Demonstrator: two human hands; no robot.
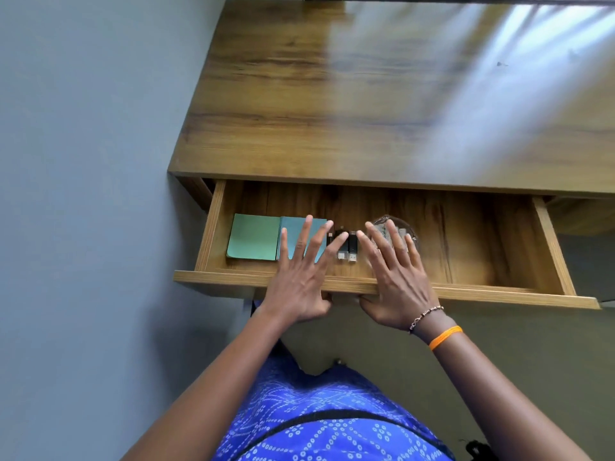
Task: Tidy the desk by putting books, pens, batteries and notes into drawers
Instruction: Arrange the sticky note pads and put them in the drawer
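Note:
The wooden desk drawer stands pulled out. Inside at the left lie a green note pad and a blue-green note pad side by side. Small black stick-shaped items with metal ends lie in the middle, and a clear round dish sits to their right. My left hand and my right hand both lie over the drawer's front panel, fingers spread and straight above the contents, thumbs tucked under the panel's edge. Neither hand holds an item.
The desk top behind the drawer is bare wood with bright window glare on the right. A blue-grey wall runs along the desk's left side. My blue patterned clothing is directly below the drawer.

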